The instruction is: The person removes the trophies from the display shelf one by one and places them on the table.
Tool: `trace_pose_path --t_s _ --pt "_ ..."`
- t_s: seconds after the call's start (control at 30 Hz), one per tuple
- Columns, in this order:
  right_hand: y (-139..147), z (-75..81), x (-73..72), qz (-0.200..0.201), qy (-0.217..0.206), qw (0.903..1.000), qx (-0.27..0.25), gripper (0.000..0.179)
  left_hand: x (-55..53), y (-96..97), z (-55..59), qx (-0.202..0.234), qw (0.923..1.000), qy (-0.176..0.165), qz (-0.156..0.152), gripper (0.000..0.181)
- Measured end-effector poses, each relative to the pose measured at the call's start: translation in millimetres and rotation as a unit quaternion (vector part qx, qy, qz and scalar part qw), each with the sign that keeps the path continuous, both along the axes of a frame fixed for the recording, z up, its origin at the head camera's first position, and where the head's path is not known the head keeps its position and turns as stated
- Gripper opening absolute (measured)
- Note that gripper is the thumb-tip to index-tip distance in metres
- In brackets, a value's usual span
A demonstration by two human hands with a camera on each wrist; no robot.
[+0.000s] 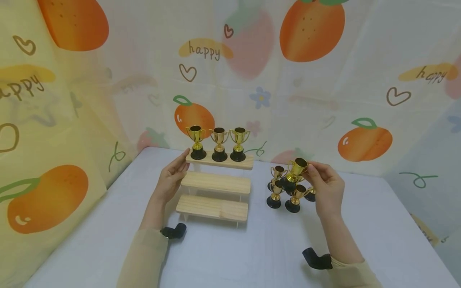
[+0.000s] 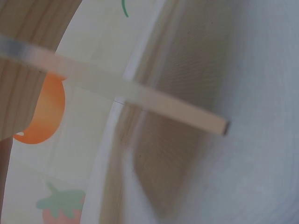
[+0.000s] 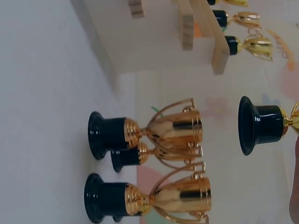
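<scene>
A three-tier display stand [image 1: 216, 182] has light wooden shelves on clear supports. My left hand [image 1: 168, 182] grips the left end of its top shelf. Three small trophy cups [image 1: 219, 140] with black bases stand upright in a row on that shelf; the two lower shelves hold nothing. My right hand [image 1: 328, 190] pinches a gold trophy cup [image 1: 297, 168] by its right side, tilted a little, above a group of several trophies [image 1: 275, 192]. In the right wrist view the held cup's black base [image 3: 267, 123] shows at the right edge, apart from the trophies [image 3: 173, 128] on the table.
The table [image 1: 266, 248] is covered in white cloth. A fruit-printed curtain [image 1: 151, 60] hangs behind it and along the left. Black wrist mounts [image 1: 317, 259] stick out from both forearms. A clear support [image 2: 177, 109] of the stand crosses the left wrist view.
</scene>
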State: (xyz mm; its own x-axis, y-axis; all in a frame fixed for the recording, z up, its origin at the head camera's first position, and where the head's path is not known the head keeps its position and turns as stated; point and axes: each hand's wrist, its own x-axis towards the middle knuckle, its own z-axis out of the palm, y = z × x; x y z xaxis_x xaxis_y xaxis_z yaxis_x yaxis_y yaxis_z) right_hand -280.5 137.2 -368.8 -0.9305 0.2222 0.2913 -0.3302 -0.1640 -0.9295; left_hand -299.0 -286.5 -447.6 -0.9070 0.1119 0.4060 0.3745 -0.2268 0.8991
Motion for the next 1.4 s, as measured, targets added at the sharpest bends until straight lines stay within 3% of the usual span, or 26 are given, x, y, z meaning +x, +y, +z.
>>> trace_pose_path --t_s 0.53,0.97,1.4 --pt "35.6 -6.6 -3.7 -0.044 -0.008 0.9989 0.012 0.016 0.9 0.9 2.3 0.001 1.0 -0.005 0.004 0.063" --pt "64.9 -9.4 -0.4 -0.083 -0.061 0.9946 0.014 0.022 1.0 1.1 1.9 0.001 1.0 -0.008 0.005 0.063" --pt "76.6 -19.8 2.4 -0.105 -0.103 0.9887 0.03 0.021 1.1 1.2 1.9 -0.003 1.0 -0.004 0.003 0.063"
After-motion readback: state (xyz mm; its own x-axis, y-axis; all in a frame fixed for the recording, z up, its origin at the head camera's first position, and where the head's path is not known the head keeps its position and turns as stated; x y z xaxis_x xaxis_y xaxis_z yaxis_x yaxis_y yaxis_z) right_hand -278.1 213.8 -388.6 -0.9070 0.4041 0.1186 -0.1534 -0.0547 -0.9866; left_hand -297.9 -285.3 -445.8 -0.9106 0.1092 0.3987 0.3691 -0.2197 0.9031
